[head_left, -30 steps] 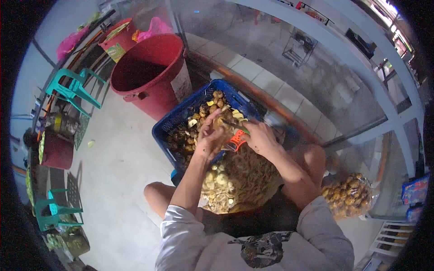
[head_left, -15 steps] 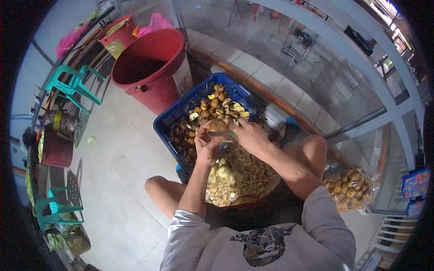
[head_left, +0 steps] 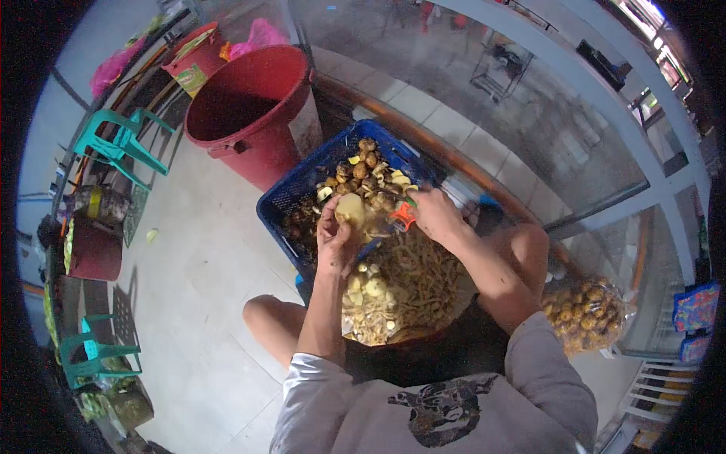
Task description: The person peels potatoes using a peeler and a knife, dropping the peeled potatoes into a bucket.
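My left hand (head_left: 336, 244) is closed round a potato (head_left: 350, 209), whose pale peeled side shows. My right hand (head_left: 436, 215) grips a peeler (head_left: 403, 217) with an orange head and a bit of green near the fingers. The peeler is a short way right of the potato, apart from it. Under both hands sits a blue crate (head_left: 281, 191) holding unpeeled potatoes (head_left: 358, 171) and some pale cut pieces. Close to my lap lie a heap of peelings (head_left: 427, 284) and several peeled potatoes (head_left: 372, 287).
A large red bin (head_left: 249, 113) stands just beyond the crate, with a smaller red bucket (head_left: 194, 57) behind. To the right lies a clear bag of potatoes (head_left: 586, 314). Green plastic stools (head_left: 121, 144) line the left side. A glass partition (head_left: 575, 136) runs along the right.
My left hand has turned the potato, so its peeled side now faces up. My right hand has drawn the peeler off to the right, and its orange head has come into view.
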`<act>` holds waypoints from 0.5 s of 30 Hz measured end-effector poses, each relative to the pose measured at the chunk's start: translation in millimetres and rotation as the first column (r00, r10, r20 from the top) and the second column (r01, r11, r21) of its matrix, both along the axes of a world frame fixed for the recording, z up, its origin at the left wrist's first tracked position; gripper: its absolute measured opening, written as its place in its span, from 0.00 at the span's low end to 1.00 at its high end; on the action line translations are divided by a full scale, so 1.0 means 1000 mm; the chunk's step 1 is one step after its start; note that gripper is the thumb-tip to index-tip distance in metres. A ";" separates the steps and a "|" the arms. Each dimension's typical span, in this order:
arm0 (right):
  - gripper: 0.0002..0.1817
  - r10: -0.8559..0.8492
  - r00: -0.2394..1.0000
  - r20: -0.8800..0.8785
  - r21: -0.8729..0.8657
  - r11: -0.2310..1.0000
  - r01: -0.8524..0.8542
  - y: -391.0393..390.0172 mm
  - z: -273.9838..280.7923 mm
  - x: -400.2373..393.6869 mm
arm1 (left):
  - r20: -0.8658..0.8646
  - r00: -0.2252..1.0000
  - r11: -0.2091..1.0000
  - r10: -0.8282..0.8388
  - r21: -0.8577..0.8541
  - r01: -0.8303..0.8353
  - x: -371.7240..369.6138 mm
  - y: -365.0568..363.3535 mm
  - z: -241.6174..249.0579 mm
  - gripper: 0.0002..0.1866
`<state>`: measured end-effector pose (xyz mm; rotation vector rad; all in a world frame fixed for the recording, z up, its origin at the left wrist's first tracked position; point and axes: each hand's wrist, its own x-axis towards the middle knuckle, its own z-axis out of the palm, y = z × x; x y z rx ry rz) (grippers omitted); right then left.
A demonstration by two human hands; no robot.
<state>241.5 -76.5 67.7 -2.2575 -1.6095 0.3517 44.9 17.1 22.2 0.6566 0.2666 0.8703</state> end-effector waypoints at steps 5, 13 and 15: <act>0.18 0.061 0.997 -0.040 -0.073 0.995 -0.064 -0.004 0.006 -0.016 | -0.048 0.998 0.995 0.027 0.093 -0.023 0.003 0.004 -0.007 0.37; 0.17 0.149 0.985 -0.083 0.084 0.986 -0.142 -0.004 -0.002 -0.034 | 0.031 0.999 0.993 -0.042 -0.110 0.045 0.005 -0.008 -0.005 0.31; 0.17 0.137 0.985 -0.105 0.040 0.990 -0.133 -0.005 -0.004 -0.035 | 0.114 0.990 0.983 -0.083 -0.154 0.100 0.006 -0.008 -0.013 0.31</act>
